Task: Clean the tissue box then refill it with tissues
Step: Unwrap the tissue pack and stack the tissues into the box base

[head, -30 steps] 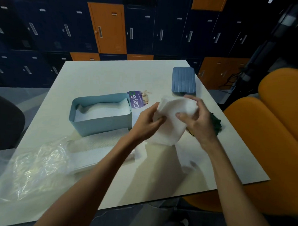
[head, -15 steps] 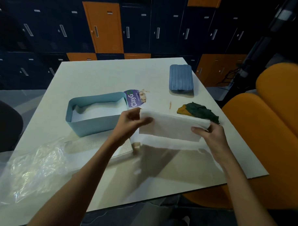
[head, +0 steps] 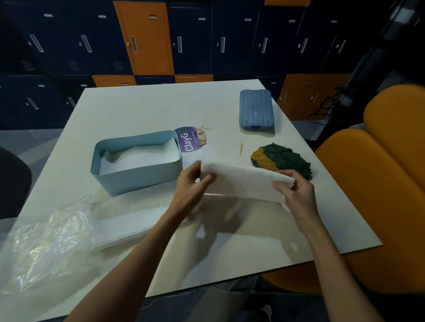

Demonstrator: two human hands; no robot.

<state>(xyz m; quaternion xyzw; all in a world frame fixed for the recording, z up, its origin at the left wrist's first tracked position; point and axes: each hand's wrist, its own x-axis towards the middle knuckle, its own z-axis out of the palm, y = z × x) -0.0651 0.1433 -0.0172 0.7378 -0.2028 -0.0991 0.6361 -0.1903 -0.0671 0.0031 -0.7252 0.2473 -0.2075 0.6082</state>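
A light blue tissue box (head: 138, 175) stands open on the white table (head: 141, 105), with white tissues lying inside. Just right of the box I hold a folded white tissue (head: 242, 183) stretched flat above the table. My left hand (head: 193, 184) pinches its left end and my right hand (head: 294, 190) pinches its right end. A stack of white tissues (head: 132, 213) lies in front of the box, partly inside a clear plastic wrapper (head: 47, 239). The darker blue ribbed lid (head: 256, 109) rests at the far right of the table.
A green and yellow cloth (head: 282, 159) lies beyond my right hand. A purple round sticker (head: 189, 139) sits behind the box, with brown stains beside it. An orange chair (head: 386, 191) stands right of the table. Lockers line the back wall.
The crumpled tissue between my hands has been spread out and folded into a flat strip. My hands moved apart to its two ends, uncovering the green and yellow cloth.
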